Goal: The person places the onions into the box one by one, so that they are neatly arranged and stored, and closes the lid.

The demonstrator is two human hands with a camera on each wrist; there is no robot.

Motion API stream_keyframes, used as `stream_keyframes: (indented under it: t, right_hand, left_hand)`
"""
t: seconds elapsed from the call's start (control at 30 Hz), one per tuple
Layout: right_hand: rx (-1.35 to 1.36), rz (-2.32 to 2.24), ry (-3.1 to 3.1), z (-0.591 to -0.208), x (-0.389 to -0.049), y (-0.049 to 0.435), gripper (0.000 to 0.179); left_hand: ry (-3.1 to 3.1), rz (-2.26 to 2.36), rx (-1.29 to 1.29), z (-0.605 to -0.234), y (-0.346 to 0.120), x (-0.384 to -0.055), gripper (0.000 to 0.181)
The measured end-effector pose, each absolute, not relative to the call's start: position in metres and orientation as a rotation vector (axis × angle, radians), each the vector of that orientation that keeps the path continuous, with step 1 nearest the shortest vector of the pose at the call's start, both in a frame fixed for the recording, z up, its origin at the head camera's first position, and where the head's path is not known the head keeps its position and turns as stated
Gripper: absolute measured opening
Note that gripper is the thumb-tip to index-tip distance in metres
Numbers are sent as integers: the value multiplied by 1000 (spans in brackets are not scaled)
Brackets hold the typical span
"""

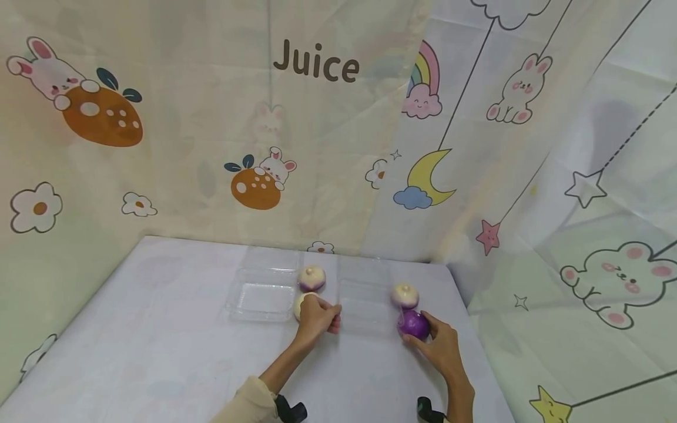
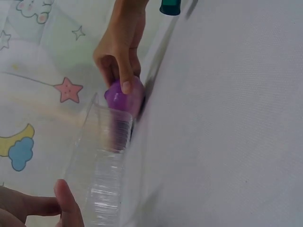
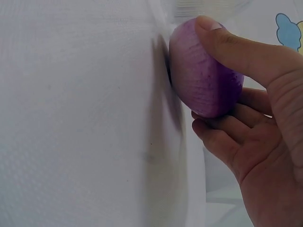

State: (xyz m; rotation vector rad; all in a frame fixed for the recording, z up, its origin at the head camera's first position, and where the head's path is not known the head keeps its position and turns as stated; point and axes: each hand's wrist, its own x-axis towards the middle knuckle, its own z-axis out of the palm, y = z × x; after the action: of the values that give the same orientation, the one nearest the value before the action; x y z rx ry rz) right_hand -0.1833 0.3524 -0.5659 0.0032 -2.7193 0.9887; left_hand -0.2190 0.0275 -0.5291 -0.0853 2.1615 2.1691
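Observation:
My right hand (image 1: 439, 346) grips a round purple-and-cream vegetable (image 1: 414, 325), like an onion or turnip, glossy purple side up in the head view. In the right wrist view, the thumb lies over this vegetable (image 3: 203, 71), with fingers underneath. Just behind it sits a similar vegetable (image 1: 405, 295), cream side up. My left hand (image 1: 316, 320) pinches the left edge of the right-hand clear plastic box (image 1: 365, 305); its fingertips also show beside the box wall (image 2: 106, 189) in the left wrist view. Partly covered by that hand is another cream-topped vegetable (image 1: 299, 306).
A second clear plastic box (image 1: 264, 298) stands open on the left of the white table (image 1: 158, 352). One more cream-topped vegetable (image 1: 311, 278) sits between the boxes. Printed cloth (image 1: 328, 129) hangs behind the table and along its right side.

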Motion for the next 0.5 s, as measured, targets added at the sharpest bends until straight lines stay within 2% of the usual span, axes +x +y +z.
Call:
stream_keyframes:
  t: [0.5]
  right_hand:
    - [-54, 1141, -2684, -567, -182, 353, 86]
  left_hand:
    - [2111, 2183, -115, -543, 26, -208, 12]
